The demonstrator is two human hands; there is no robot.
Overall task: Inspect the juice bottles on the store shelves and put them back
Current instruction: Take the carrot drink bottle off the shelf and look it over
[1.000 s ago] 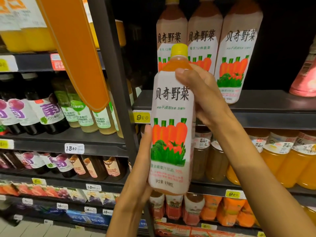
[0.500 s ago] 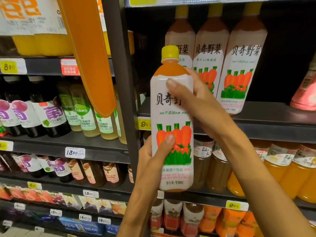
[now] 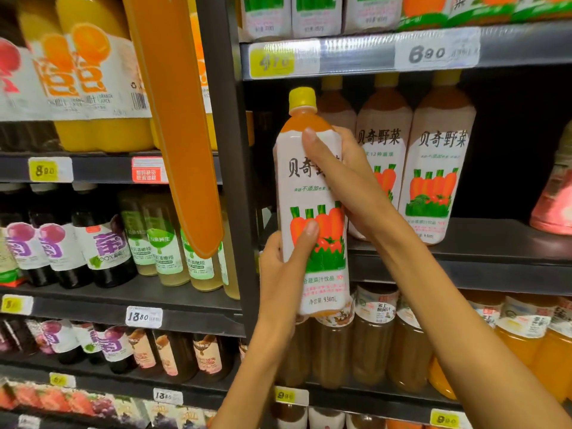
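I hold a tall carrot juice bottle upright in front of the shelf, white label with carrots, yellow cap. My left hand grips its lower half from the left, thumb across the label. My right hand grips its upper half from the right, thumb over the label's top. Its base hangs just in front of the dark shelf's front edge. Behind it stand matching carrot juice bottles in a row on that shelf.
A dark upright post divides the shelving just left of the bottle. An orange hanging strip dangles left of the post. The shelf has dark free room at right, then a pink bottle. Amber and orange bottles fill the shelf below.
The held bottle has moved up and closer to the shelf row. My left hand shifted from under its base to gripping its lower side; the view has tilted upward.
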